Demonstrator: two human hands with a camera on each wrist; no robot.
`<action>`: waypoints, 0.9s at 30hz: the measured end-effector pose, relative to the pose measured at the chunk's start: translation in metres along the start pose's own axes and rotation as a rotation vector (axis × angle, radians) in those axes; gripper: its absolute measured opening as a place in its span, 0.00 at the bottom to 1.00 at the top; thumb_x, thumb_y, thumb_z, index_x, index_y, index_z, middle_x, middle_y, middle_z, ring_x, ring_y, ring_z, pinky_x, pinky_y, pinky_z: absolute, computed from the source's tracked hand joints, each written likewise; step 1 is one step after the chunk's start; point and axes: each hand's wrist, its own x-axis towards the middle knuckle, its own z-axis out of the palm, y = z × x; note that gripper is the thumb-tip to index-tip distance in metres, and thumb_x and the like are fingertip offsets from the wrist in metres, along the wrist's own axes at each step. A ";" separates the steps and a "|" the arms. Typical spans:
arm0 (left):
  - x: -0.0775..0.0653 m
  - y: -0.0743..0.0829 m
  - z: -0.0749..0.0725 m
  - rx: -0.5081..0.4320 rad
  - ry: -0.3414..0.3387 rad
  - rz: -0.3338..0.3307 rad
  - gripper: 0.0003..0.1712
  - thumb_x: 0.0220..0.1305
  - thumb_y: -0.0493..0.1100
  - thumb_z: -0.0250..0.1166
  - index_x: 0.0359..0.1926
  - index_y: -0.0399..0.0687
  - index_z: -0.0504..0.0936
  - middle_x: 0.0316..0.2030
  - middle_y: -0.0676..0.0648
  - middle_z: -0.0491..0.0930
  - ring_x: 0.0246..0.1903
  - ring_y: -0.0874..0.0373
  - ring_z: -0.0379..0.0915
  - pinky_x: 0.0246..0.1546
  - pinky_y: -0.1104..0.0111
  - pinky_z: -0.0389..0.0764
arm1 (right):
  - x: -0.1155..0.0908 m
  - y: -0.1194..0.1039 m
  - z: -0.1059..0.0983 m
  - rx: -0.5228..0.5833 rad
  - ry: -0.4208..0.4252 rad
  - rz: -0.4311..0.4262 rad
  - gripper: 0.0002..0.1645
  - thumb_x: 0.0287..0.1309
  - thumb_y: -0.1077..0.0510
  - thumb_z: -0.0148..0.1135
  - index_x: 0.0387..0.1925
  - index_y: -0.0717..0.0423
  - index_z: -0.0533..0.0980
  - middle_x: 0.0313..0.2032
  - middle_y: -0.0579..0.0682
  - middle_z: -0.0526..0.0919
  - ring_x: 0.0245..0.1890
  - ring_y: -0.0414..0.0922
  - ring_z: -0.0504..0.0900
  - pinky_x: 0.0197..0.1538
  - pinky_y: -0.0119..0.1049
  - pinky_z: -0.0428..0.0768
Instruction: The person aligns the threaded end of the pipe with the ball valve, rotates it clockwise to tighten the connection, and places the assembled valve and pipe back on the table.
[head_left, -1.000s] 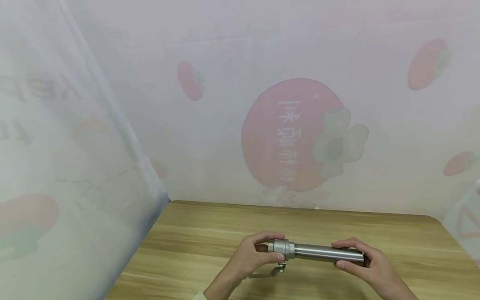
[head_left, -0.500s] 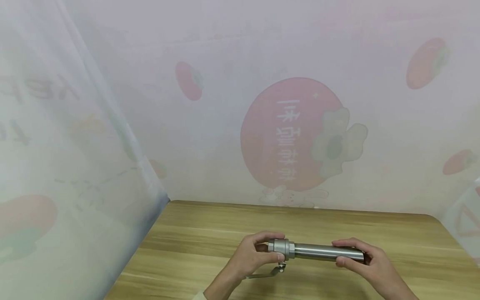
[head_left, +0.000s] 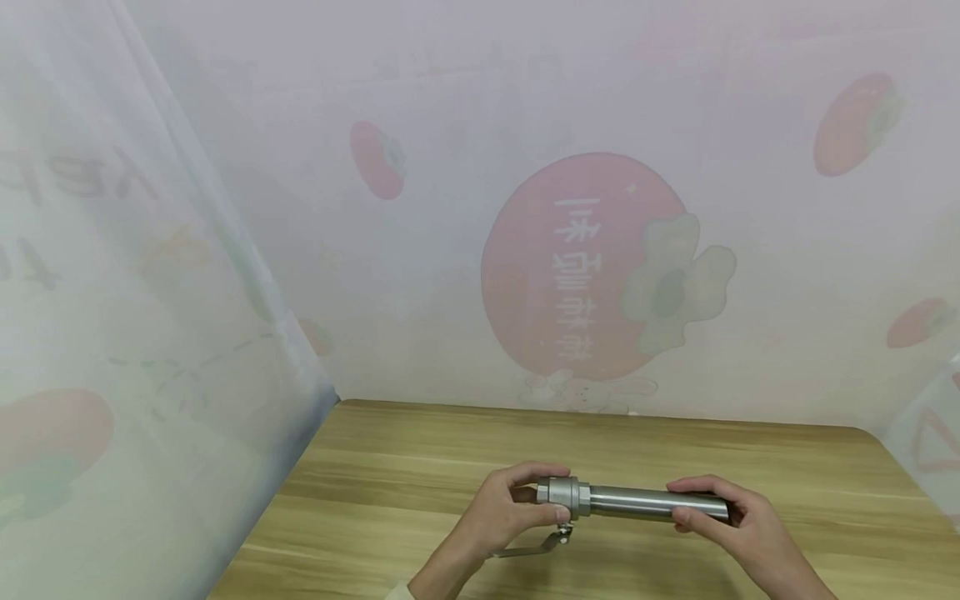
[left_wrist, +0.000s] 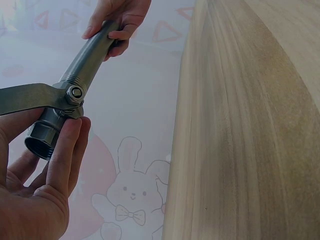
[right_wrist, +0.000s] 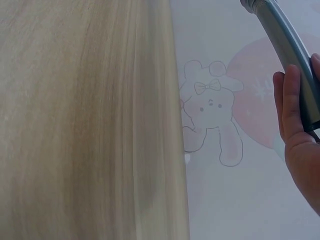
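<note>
A metal ball valve (head_left: 562, 496) is joined to a straight steel pipe (head_left: 637, 502), the two held level above the table. My left hand (head_left: 506, 508) grips the valve body between thumb and fingers. Its lever handle (head_left: 525, 551) hangs below and points back left toward my wrist. At the pipe's far right end, my right hand (head_left: 738, 525) holds it between thumb and fingers. Threads (left_wrist: 75, 80) on the pipe show just where it enters the valve in the left wrist view. The valve's other opening (left_wrist: 40, 145) faces my left palm. In the right wrist view the pipe (right_wrist: 287, 45) rests against my right fingers (right_wrist: 291, 100).
The wood-grain table (head_left: 420, 450) stretches under both hands, with its back edge at a pale curtain (head_left: 420, 275) printed with fruit and rabbits. Another curtain (head_left: 150, 333) hangs along the left side.
My right fingers have shifted slightly around the end of the pipe. My left hand and the valve stay in place.
</note>
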 end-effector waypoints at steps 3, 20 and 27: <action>0.000 -0.001 0.000 0.001 -0.001 -0.001 0.26 0.67 0.44 0.79 0.65 0.53 0.87 0.57 0.46 0.88 0.46 0.55 0.87 0.49 0.68 0.86 | 0.001 0.000 0.001 0.000 0.014 0.018 0.17 0.74 0.63 0.68 0.60 0.63 0.83 0.47 0.39 0.91 0.42 0.43 0.93 0.47 0.38 0.91; 0.000 -0.002 0.002 0.009 0.013 -0.009 0.26 0.66 0.46 0.80 0.64 0.55 0.88 0.56 0.47 0.89 0.47 0.55 0.87 0.50 0.67 0.85 | 0.001 -0.002 0.002 -0.021 0.077 0.078 0.16 0.75 0.59 0.68 0.58 0.62 0.85 0.44 0.41 0.92 0.36 0.47 0.93 0.46 0.32 0.88; 0.001 -0.003 0.003 -0.001 0.020 -0.017 0.26 0.65 0.45 0.80 0.63 0.55 0.88 0.56 0.48 0.89 0.48 0.54 0.87 0.51 0.67 0.85 | 0.000 -0.001 0.004 0.023 0.068 0.027 0.15 0.75 0.62 0.67 0.59 0.65 0.84 0.48 0.37 0.92 0.37 0.48 0.93 0.46 0.36 0.90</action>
